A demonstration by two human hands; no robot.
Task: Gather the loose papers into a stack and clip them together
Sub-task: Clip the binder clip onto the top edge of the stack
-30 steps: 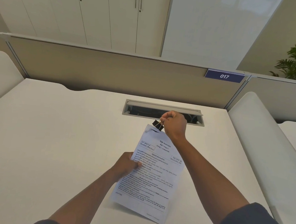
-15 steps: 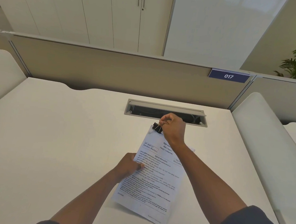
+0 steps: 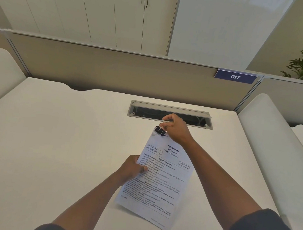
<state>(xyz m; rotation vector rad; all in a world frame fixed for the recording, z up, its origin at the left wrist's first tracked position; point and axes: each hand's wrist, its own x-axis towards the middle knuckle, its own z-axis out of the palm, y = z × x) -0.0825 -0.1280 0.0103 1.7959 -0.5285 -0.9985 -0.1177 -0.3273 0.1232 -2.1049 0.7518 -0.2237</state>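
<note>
Head view: the papers (image 3: pixel 157 180) are already gathered into one stack, held above the table (image 3: pixel 55 144) in the left hand (image 3: pixel 131 169)'s grip. A black binder clip (image 3: pixel 160 130) sits on the top corner, its wire handles pinched by the right hand (image 3: pixel 175 128); only letting go seems left. An open cable tray (image 3: pixel 170 114) lies behind, well clear.

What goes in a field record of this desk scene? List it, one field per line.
papers: printed stack, held tilted above the desk
clip: black binder clip on the stack's top corner
right hand: pinches the clip's wire handles
left hand: holds the stack's left edge, thumb on top
desk fitting: open cable tray beyond the hands
sign: blue plate reading 017 on the partition
</note>
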